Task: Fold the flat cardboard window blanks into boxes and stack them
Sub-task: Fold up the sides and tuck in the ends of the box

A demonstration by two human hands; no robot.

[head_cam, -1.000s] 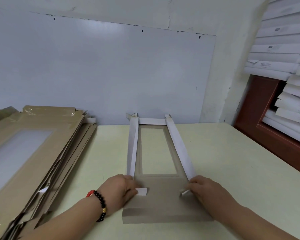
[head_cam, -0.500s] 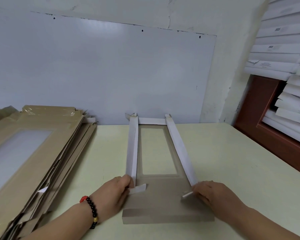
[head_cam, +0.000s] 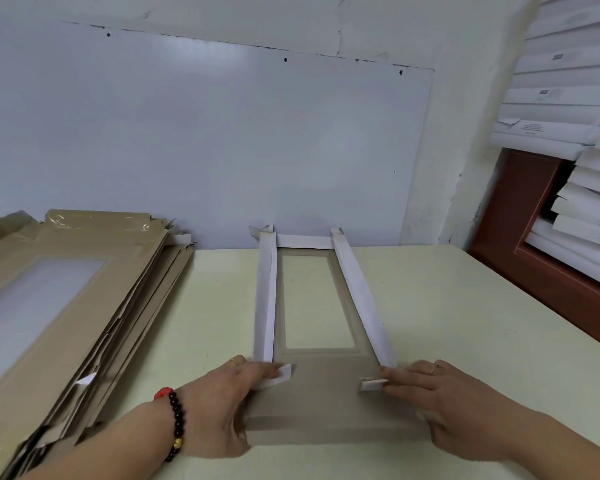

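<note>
The window blank [head_cam: 317, 336] lies flat on the table [head_cam: 447, 323], its far end against the wall board [head_cam: 222, 143] and its long side walls folded upright. The pile of flat blanks [head_cam: 59, 306] sits to the left of the blank; finished white boxes [head_cam: 575, 109] are stacked on the shelf well to its right.

Change over the last second: both corner tabs at the near end of the blank have swung inward. The left tab [head_cam: 280, 374] was lying flat and is now lifted and angled toward the centre. The right tab [head_cam: 373, 384] stands in line with it.

The left hand [head_cam: 222, 403] holds its fingers closed narrowly on the left tab at the foot of the left side wall [head_cam: 265, 299]. The right hand [head_cam: 444, 407] pinches the right tab at the foot of the right side wall [head_cam: 361, 299].

Judgement — the tabs are set for the near end flap [head_cam: 329, 434], not yet raised, to fold up over them. One box is partly formed; stacking remains.
</note>
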